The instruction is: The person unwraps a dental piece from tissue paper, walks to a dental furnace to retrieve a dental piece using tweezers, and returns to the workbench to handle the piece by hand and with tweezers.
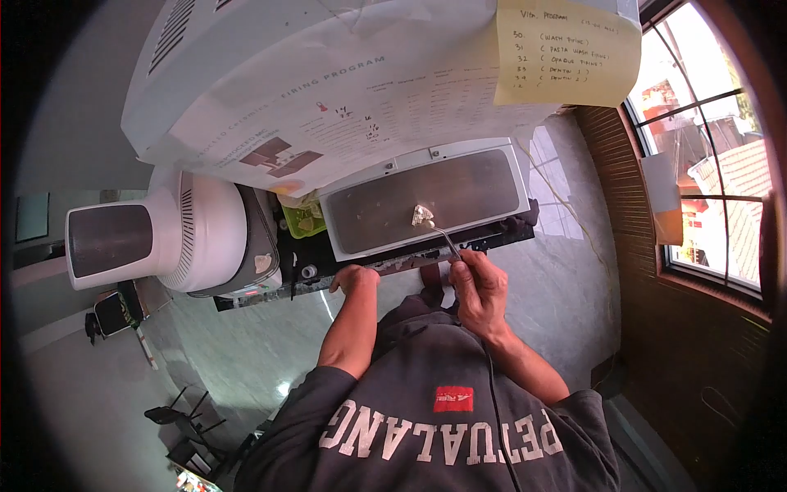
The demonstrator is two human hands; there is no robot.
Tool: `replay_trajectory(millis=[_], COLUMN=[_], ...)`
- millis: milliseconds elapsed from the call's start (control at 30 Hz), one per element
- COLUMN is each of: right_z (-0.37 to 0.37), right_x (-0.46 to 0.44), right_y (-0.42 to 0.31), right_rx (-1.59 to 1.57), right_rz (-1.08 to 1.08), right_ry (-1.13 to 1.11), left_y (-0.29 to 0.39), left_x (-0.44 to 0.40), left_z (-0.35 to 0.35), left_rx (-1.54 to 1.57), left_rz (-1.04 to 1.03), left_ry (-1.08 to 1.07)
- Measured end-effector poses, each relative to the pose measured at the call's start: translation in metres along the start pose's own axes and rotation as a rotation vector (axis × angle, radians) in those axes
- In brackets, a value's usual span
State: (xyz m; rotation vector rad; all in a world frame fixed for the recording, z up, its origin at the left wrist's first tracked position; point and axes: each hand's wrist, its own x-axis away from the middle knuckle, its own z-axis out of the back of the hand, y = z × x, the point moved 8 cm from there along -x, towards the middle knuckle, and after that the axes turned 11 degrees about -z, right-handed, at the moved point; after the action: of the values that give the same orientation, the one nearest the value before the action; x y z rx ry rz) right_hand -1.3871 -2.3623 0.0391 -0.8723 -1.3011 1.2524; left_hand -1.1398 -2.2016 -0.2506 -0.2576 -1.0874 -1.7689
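Observation:
My right hand (482, 287) is closed around the handle of slim metal tongs (447, 239). Their bent tip reaches up to a small pale, honeycomb-like piece (422, 216) over the dark flat top of a white-framed unit (361, 217); I cannot tell whether the piece touches that surface. At the front edge of the black table (389, 263), my left hand (357, 279) rests with loosely bent fingers and no visible object in it. Some of its fingers are hidden.
A white rounded machine (209, 230) stands left, beside a green basket (303, 221) and a small round metal object (308, 271). Overhead, a printed sheet (361, 115) and a yellow note (566, 53) hang on a large white housing. A window (705, 156) is right.

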Motion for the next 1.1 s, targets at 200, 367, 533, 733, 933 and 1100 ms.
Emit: replay_trajectory(millis=[200, 367, 533, 733, 933, 1100], right_z=[0.004, 0.006, 0.001, 0.005, 0.02, 0.03], right_x=[0.001, -0.008, -0.005, -0.004, -0.009, -0.012], right_y=[-0.01, 0.021, 0.036, 0.036, 0.035, 0.04], right_rx=[0.062, -0.367, -0.369, -0.426, -0.54, -0.534], right_rz=[0.057, -0.246, -0.344, -0.492, -0.51, -0.457], right_ry=[0.012, -0.055, -0.136, -0.213, -0.088, -0.04], left_y=[0.001, 0.001, 0.001, 0.001, 0.0, 0.0], left_x=[0.002, 0.003, 0.003, 0.005, 0.005, 0.006], left_z=[-0.002, -0.003, -0.001, 0.0, 0.003, 0.004], left_rx=[0.002, 0.0, -0.002, 0.003, 0.004, 0.006], left_rz=[-0.002, -0.007, -0.003, 0.01, 0.025, 0.032], left_ry=[-0.002, 0.002, 0.007, 0.012, 0.022, 0.024])
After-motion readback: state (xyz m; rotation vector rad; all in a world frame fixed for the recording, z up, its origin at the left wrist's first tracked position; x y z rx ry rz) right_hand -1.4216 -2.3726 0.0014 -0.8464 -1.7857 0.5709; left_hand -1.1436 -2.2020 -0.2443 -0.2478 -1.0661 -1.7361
